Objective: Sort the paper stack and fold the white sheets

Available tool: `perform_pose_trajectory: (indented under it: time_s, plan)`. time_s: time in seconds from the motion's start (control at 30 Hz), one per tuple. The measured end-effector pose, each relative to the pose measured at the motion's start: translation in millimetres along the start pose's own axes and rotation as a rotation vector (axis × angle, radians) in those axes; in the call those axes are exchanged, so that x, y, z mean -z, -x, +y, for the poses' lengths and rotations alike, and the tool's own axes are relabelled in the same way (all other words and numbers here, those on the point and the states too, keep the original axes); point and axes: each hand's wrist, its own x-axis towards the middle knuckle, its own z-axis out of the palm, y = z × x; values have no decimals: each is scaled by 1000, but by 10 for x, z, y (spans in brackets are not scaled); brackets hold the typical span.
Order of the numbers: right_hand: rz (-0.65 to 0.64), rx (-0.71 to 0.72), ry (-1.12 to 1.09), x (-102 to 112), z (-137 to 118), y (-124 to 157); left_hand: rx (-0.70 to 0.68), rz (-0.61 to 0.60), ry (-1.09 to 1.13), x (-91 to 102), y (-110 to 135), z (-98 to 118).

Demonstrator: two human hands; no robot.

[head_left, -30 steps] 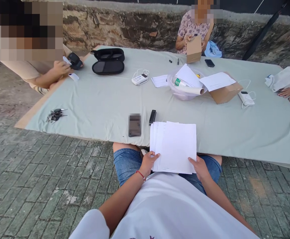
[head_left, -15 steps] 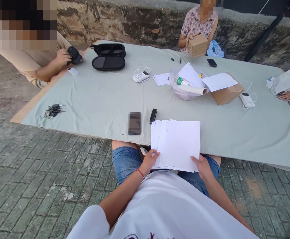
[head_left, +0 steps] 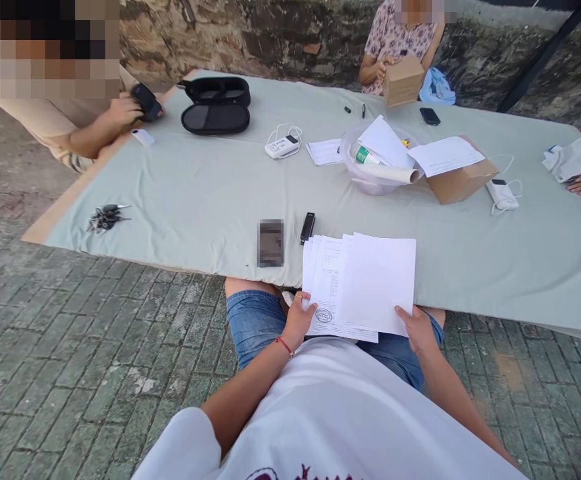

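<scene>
Pale green cloth [head_left: 195,200] covers a long outdoor table [head_left: 45,225], with keys [head_left: 106,218] lying near its left end. Farther right, the left hand [head_left: 299,321] pinches the left edge of a fanned paper stack [head_left: 365,287], thumb on top. Spread between both hands, the sheets lie above the denim shorts [head_left: 253,320] and the table's near edge. They are white; those at left show fine print and a round dark stamp [head_left: 323,315], while the rightmost looks blank. Its lower right edge is pinched by the right hand [head_left: 418,327].
</scene>
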Motion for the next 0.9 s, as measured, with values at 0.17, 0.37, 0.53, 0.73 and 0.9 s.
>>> perform_pose_trajectory:
  time_s: [0.17,0.37,0.53,0.73,0.9]
  plan:
    - [-37,-84,-158,44,-60,11,-40,-20,53,-1,19,55]
    - [-152,-89,-126,-159,-141,118,23,-85,17,-17,35,1]
    - [-198,-78,-91,-343,-128,167,-73,19,-40,-21,46,-21]
    - [-190,-28,38,-345,-121,174,-34,41,-75,-3,47,-29]
    - [-66,22,118,-185,-83,121,-11,32,-41,-8,30,-34]
